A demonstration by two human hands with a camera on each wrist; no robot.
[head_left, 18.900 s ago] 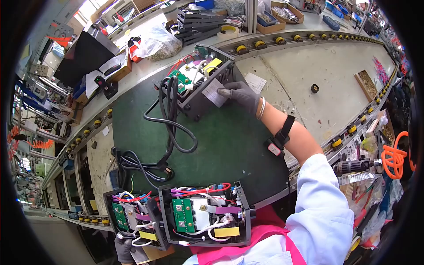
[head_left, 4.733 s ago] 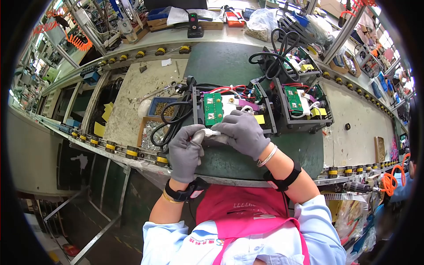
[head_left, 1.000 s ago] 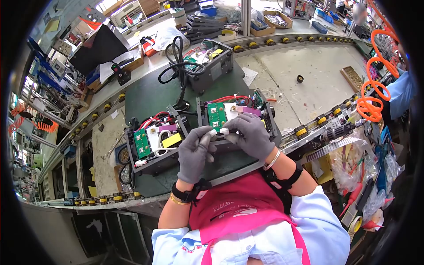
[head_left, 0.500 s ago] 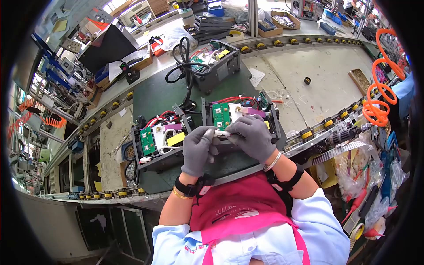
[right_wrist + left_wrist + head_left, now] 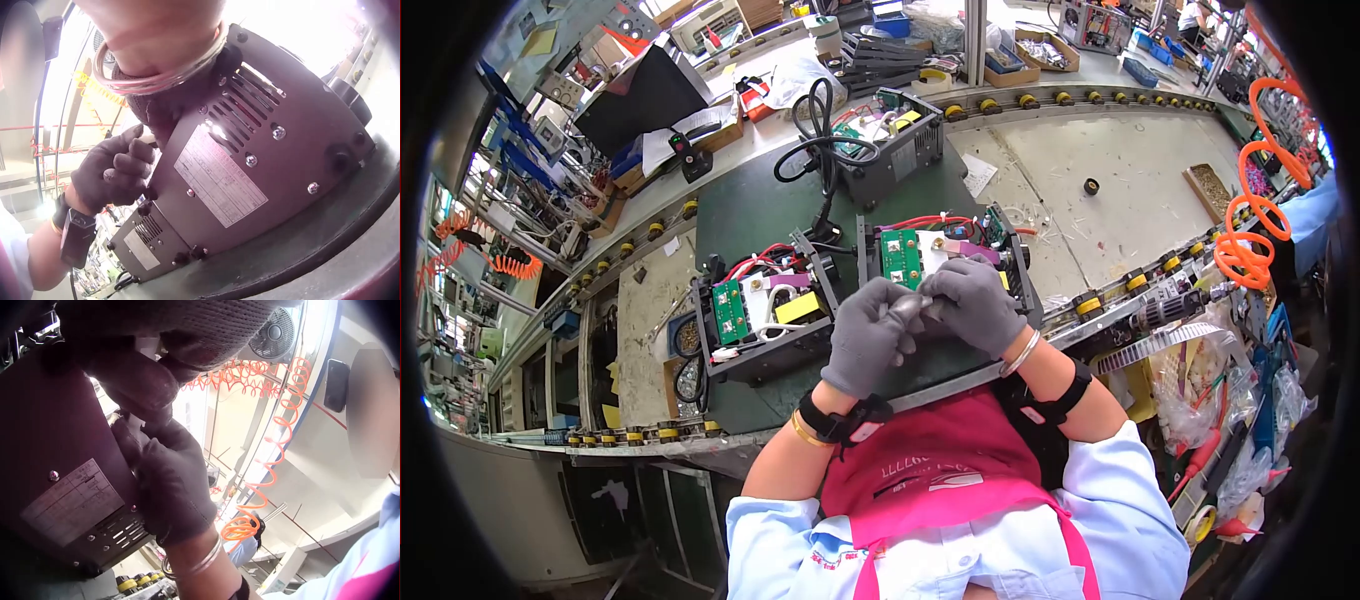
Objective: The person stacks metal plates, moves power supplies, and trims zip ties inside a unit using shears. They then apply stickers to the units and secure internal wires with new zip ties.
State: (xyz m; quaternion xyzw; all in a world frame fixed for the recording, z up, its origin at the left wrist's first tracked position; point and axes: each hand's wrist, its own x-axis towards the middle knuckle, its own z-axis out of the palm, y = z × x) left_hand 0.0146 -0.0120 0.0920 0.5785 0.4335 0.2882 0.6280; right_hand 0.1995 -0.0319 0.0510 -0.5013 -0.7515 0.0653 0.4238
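Both hands wear grey gloves and meet at the front edge of the right open device (image 5: 908, 262), which has a green board and red wires. The left hand (image 5: 868, 338) curls its thumb and fingers round a small white connector (image 5: 148, 136), mostly covered in the head view. Against it, the fingertips of the right hand (image 5: 978, 308) pinch the connector's other side. In the left wrist view the right hand (image 5: 175, 481) is beside the device's dark panel (image 5: 56, 444). The right wrist view shows the left hand (image 5: 112, 172) with fingers bent beside the labelled panel (image 5: 269, 162).
A second open device (image 5: 750, 372) stands to the left, and a third (image 5: 897, 165) with a coiled black cable (image 5: 828, 150) stands behind. They rest on a green mat (image 5: 750, 215). Rollers line the bench edges. A power screwdriver (image 5: 1165, 310) and orange coiled hose (image 5: 1250, 257) are at the right.
Over the last second the hands have come closer together, and the left fingers now cover most of the white connector. Compared with the earliest frame, both hands are at the near device, away from the rear one.
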